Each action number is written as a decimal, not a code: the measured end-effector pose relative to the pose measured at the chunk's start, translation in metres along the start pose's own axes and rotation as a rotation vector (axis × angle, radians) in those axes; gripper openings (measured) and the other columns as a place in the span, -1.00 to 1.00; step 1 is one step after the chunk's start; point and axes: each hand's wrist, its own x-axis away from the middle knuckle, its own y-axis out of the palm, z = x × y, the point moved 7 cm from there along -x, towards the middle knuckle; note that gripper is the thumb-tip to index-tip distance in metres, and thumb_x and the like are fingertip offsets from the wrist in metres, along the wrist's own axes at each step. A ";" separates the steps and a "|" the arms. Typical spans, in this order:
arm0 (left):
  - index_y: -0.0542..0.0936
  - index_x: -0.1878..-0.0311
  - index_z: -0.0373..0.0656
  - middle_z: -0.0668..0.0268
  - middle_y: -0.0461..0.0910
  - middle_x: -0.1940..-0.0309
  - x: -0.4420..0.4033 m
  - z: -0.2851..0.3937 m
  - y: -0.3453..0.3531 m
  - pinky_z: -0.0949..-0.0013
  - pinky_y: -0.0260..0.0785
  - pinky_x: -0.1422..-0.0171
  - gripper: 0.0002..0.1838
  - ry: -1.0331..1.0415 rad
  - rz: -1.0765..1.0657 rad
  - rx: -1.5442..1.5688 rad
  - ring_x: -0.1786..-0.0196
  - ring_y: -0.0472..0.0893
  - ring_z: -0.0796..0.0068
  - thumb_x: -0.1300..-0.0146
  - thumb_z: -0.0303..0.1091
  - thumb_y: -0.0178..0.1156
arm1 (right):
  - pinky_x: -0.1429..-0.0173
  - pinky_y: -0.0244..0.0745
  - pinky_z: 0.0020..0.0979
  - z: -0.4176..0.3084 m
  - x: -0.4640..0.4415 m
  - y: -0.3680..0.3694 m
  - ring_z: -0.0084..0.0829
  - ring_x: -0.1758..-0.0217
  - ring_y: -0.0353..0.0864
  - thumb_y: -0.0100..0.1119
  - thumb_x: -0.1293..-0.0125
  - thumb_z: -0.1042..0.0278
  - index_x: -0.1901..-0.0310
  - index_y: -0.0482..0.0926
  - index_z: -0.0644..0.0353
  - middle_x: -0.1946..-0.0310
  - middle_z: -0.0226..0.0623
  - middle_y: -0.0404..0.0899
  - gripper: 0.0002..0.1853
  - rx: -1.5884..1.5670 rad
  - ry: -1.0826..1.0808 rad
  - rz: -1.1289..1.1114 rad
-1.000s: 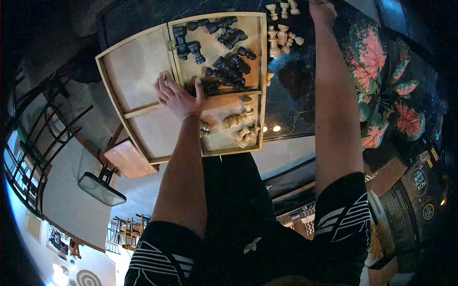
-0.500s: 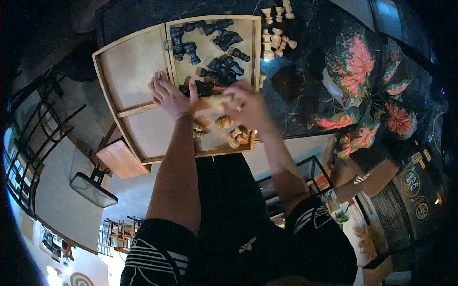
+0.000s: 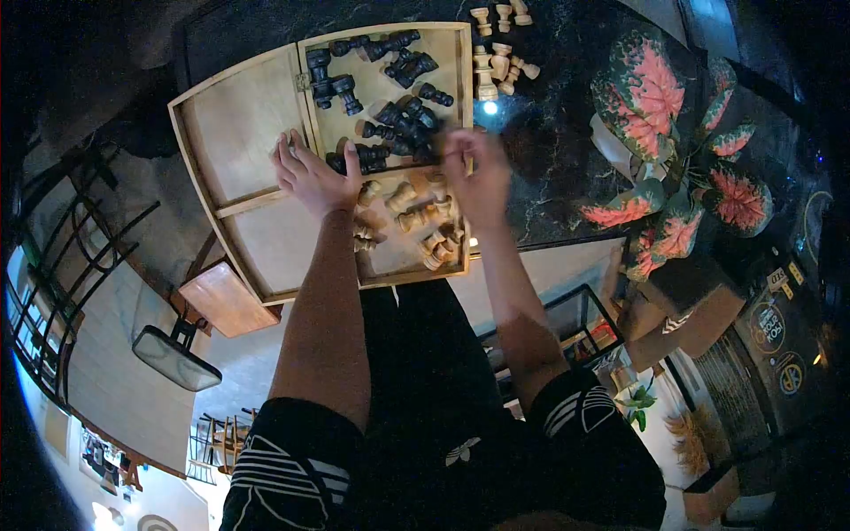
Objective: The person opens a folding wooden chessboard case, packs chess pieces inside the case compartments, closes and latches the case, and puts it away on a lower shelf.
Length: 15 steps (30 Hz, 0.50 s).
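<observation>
I see more pale pieces (image 3: pixel 413 219) in the box (image 3: pixel 235 115), just left of the right hand (image 3: pixel 476 173), filling it further | right: curled, blurred, can't tell if holding | left hand (image 3: pixel 312 177): spread wide

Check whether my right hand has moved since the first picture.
Yes. Judged against the wooden box, your right hand has come nearer and leftward, from farther out over the dark tabletop to the box's right edge.

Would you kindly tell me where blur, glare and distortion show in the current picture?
In the head view, the right hand is motion-blurred while the left hand looks sharper; a glare spot sits on the dark table beside pale chess pieces; edges of the wooden box look bowed.
</observation>
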 end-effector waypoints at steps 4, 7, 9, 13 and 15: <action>0.34 -0.44 -0.30 0.00 0.28 -0.45 0.002 -0.002 0.002 -0.25 0.02 -0.55 -0.05 -0.002 0.001 -0.021 -0.55 0.17 -0.09 -0.26 0.35 0.20 | 0.04 0.61 -0.21 0.025 -0.018 -0.031 -0.13 0.14 0.68 0.35 -0.23 0.39 0.00 0.56 0.22 0.21 -0.06 0.62 -0.68 0.297 0.054 0.221; 0.34 -0.44 -0.29 0.00 0.27 -0.46 0.002 -0.002 0.004 -0.26 0.02 -0.55 -0.05 -0.006 -0.001 -0.017 -0.56 0.17 -0.09 -0.26 0.35 0.19 | 0.12 0.63 -0.23 0.055 -0.021 -0.021 -0.15 0.21 0.69 0.38 -0.21 0.38 0.00 0.57 0.24 0.20 -0.04 0.62 -0.66 0.088 0.214 0.115; 0.34 -0.44 -0.29 0.00 0.27 -0.46 0.002 -0.003 0.003 -0.26 0.01 -0.54 -0.06 -0.006 -0.004 -0.017 -0.56 0.16 -0.09 -0.26 0.35 0.19 | 0.12 0.66 -0.28 0.053 -0.022 -0.018 -0.22 0.20 0.71 0.40 -0.23 0.36 0.02 0.62 0.25 0.18 -0.08 0.62 -0.68 0.123 0.079 0.034; 0.34 -0.43 -0.29 -0.01 0.27 -0.46 0.001 -0.003 0.003 -0.28 0.01 -0.53 -0.05 -0.008 -0.014 -0.034 -0.56 0.15 -0.13 -0.25 0.34 0.20 | 0.08 0.66 -0.32 0.064 -0.018 -0.018 -0.31 0.16 0.73 0.42 -0.24 0.37 0.02 0.68 0.25 0.18 -0.09 0.66 -0.70 -0.022 0.117 0.030; 0.34 -0.43 -0.29 -0.02 0.26 -0.46 0.003 -0.006 0.004 -0.28 0.01 -0.53 -0.05 -0.025 -0.024 -0.072 -0.56 0.15 -0.14 -0.24 0.33 0.21 | 0.05 0.65 -0.39 0.080 -0.012 -0.019 -0.39 0.14 0.74 0.43 -0.24 0.41 0.00 0.70 0.24 0.18 -0.16 0.73 -0.70 -0.073 0.239 0.045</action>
